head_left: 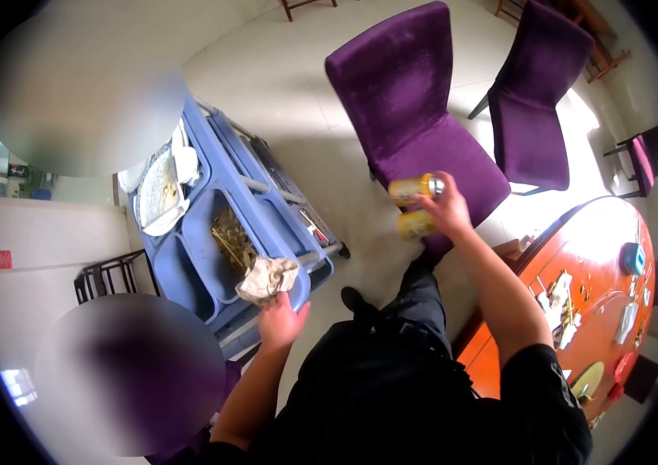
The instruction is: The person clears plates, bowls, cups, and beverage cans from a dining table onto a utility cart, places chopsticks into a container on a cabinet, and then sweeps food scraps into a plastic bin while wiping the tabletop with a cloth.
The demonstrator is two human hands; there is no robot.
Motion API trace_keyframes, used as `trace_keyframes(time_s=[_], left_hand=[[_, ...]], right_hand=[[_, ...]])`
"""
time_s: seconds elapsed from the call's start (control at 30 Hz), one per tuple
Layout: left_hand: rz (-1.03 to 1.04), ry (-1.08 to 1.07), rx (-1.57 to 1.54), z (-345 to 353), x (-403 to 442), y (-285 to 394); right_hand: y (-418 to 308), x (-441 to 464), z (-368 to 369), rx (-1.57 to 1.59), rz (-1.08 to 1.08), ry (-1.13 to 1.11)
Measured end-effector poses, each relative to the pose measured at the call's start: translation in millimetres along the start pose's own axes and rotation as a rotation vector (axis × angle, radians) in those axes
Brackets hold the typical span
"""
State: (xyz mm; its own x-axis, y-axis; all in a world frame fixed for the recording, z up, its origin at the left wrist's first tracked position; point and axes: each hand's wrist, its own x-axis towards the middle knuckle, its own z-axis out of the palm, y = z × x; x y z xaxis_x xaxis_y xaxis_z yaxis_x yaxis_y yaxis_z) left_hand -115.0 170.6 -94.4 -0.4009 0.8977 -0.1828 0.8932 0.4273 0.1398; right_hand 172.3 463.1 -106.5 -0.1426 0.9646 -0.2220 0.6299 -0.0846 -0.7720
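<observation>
My left hand (pixel 282 322) is closed on a crumpled beige cloth (pixel 267 279), which may be thick paper, at the near end of a blue trolley (pixel 206 186). Just beyond the cloth, food scraps and sticks (pixel 228 236) lie in one of the trolley's bins. My right hand (pixel 447 208) grips two yellow cans, an upper can (pixel 410 190) with its silver end showing and a lower can (pixel 416 225) smeared by motion. Both cans are in the air in front of a purple chair (pixel 437 155).
A round reddish table (pixel 492 364) on the right bears used tissues (pixel 558 306), scraps and a blue box (pixel 634 259). Another purple chair (pixel 534 132) stands behind. Stacked whitish dishes (pixel 160 194) fill the trolley's far section. Blurred patches hide parts of the left side.
</observation>
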Motion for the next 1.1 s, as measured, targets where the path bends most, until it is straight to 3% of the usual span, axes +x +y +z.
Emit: trace_keyframes(time_s=[0.07,0.2,0.47,0.7,0.73,0.83,0.93,1.0,1.07,1.1], left_hand=[[0.078,0.032,-0.008,-2.7,-22.3,-15.4],[-0.071,-0.200,0.051,-3.9,-62.1,-48.4],[-0.117,-0.254,0.000,-19.8,-112.0,-52.4],[-0.151,-0.289,-0.019,-40.9,-152.2,-21.1],[-0.172,-0.295,-0.024,-42.2,-154.5,-19.0],[-0.158,-0.267,-0.090,-41.4,-157.6,-9.7],[-0.155,-0.280,-0.091,-39.8,-156.1,-3.8],[-0.133,-0.281,-0.135,-37.8,-157.8,-1.3],[-0.188,-0.309,-0.152,-41.1,-166.5,9.9],[-0.164,-0.300,-0.169,-37.6,-162.2,11.9]], right_hand=[[-7.4,1.6,58.6,-0.043,0.041,-0.070],[-15.6,8.9,156.1,0.058,0.183,-0.132],[-60.3,104.8,310.0,0.199,0.399,-0.159],[-159.6,95.2,424.1,0.234,0.197,-0.418],[-171.0,92.0,430.1,0.256,0.209,-0.570],[-160.6,81.1,459.4,0.378,0.285,-0.710],[-135.7,61.8,460.4,0.425,0.375,-0.673],[-109.4,52.1,430.5,0.446,0.422,-0.794],[-34.0,20.8,453.1,0.327,0.365,-0.707],[-42.7,20.7,412.9,0.293,0.501,-0.702]])
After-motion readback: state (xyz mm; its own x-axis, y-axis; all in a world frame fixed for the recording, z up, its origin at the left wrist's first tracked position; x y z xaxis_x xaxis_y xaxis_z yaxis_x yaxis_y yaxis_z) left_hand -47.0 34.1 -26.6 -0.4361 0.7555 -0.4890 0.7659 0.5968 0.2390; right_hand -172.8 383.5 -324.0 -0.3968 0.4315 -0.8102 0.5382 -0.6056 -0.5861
